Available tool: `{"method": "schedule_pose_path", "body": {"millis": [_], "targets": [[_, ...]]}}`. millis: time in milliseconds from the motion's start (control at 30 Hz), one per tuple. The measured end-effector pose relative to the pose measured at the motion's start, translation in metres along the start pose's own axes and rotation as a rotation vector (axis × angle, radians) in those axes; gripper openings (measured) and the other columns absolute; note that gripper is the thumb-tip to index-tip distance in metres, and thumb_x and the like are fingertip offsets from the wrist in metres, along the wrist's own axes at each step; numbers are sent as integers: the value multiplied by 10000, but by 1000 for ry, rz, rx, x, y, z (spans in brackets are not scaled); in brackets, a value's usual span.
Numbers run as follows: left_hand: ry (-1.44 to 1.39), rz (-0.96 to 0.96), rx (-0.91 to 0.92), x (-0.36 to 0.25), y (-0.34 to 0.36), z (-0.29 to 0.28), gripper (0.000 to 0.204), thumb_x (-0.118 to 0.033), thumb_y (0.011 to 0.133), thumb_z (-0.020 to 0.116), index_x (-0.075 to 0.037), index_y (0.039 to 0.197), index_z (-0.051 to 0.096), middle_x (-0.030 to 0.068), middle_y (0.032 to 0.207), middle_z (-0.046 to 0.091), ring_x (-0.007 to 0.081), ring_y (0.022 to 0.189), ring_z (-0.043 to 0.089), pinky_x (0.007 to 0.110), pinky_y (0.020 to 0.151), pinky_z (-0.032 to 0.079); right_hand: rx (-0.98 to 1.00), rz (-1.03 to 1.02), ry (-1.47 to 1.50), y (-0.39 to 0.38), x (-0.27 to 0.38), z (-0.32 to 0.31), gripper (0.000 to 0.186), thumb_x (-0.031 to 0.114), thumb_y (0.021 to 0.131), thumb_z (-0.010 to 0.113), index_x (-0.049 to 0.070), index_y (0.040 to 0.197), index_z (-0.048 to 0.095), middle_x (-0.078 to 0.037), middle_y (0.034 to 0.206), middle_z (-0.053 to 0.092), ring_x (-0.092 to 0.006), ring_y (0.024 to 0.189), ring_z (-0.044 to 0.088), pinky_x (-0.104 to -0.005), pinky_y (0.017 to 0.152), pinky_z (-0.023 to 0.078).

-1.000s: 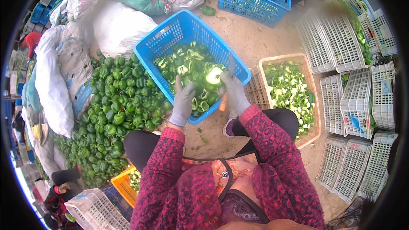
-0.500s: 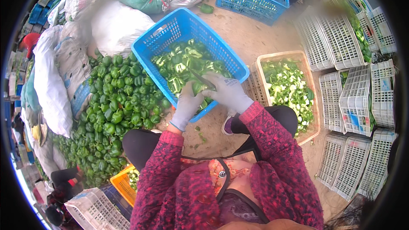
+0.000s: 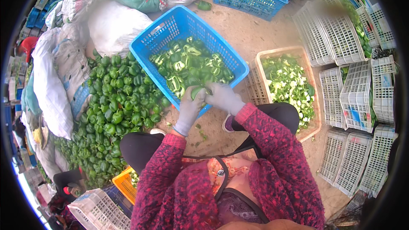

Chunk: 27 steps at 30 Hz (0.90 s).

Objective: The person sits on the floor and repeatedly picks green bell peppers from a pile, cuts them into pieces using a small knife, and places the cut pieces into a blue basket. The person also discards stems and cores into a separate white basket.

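Over the near edge of a blue plastic crate (image 3: pixel 145 61), both my gloved hands meet around a green bell pepper (image 3: pixel 196 92). My left hand (image 3: pixel 190 110) is closed on the pepper from the left. My right hand (image 3: pixel 225 98) is closed close beside it, fingers bent inward; the small knife seen in it a moment earlier is now mostly hidden by the fingers and pepper. Cut green pepper pieces (image 3: pixel 187 61) lie in the blue crate, several showing pale insides.
A heap of whole green peppers (image 3: pixel 113 102) spreads on the left. To the right stands a beige crate (image 3: pixel 316 121) of pale cores and green trimmings. White crates (image 3: pixel 355 98) are stacked at far right, sacks (image 3: pixel 117 27) at far left. Another blue crate (image 3: pixel 251 2) stands ahead.
Both hands have drawn slightly down toward me, and the right hand has turned lower. The blade that pointed up-left over the pepper no longer shows clearly.
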State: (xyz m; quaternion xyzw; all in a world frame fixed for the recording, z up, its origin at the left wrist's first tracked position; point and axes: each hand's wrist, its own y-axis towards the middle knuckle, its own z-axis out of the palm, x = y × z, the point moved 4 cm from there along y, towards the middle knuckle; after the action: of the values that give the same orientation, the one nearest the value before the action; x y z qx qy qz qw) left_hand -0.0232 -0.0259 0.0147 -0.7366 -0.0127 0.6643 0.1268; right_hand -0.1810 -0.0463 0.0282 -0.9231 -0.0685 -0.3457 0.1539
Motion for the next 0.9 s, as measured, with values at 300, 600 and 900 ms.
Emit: {"method": "schedule_pose_path", "body": {"millis": [300,600,900], "targets": [[-651,-191,-4,-8,3,11,522,-562,1067,496,-75,1228,593,21,945,663,74,652,544,187,491,368,-47,263,1097,-7,6,-28,374,412,995,652,50,1088,670,-23,919,690,-71,630,523,-277,594,462],[-786,-99,-526,57,44,-80,554,-502,1080,462,-19,1345,509,135,1203,641,230,801,673,329,587,545,-699,232,416,-133,-102,-229,374,396,989,708,36,1087,681,57,641,476,-40,480,433,-197,463,344],[538,-495,-865,249,-37,-209,352,-318,975,568,-26,1169,593,204,1110,672,368,901,655,474,737,527,-876,697,345,-246,-197,-240,482,363,1026,628,-16,1323,627,-137,1151,729,-36,470,382,-206,431,333]]}}
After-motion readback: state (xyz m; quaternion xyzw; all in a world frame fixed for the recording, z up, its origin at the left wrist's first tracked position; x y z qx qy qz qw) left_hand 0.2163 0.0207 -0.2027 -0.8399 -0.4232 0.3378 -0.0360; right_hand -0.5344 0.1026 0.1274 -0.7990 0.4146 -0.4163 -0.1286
